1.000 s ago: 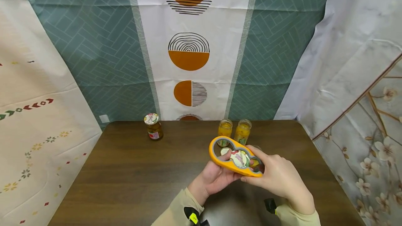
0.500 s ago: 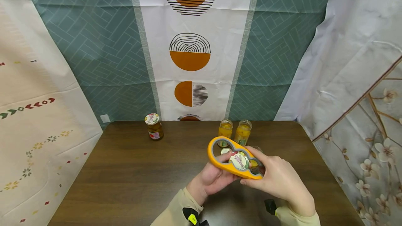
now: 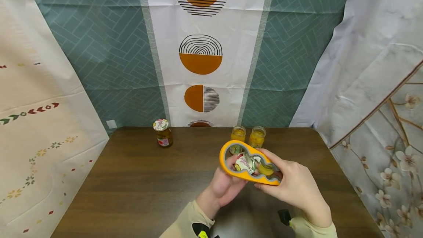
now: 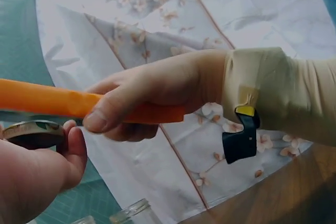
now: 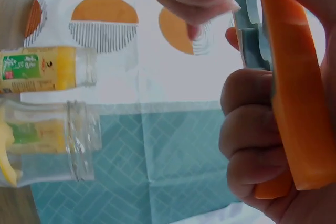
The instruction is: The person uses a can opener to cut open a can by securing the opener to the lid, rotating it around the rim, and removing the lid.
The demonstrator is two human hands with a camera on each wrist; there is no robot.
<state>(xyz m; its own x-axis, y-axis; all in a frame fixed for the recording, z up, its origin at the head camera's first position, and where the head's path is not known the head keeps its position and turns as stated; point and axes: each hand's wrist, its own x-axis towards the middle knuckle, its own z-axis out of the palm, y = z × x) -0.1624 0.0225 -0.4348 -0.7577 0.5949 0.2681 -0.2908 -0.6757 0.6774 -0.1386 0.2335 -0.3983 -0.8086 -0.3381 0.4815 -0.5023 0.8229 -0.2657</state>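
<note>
Under one opener [image 4: 58,99], one lid [image 3: 244,163]

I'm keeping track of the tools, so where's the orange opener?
In the head view, the orange opener is right of centre, gripped in the right hand, with yellow jars beyond it.

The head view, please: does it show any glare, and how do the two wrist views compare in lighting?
Head: pale sheen on the table near the picture's bottom; left wrist: dimmer overall, muted colours; right wrist: hazy, the white cloth looking washed out.
</note>
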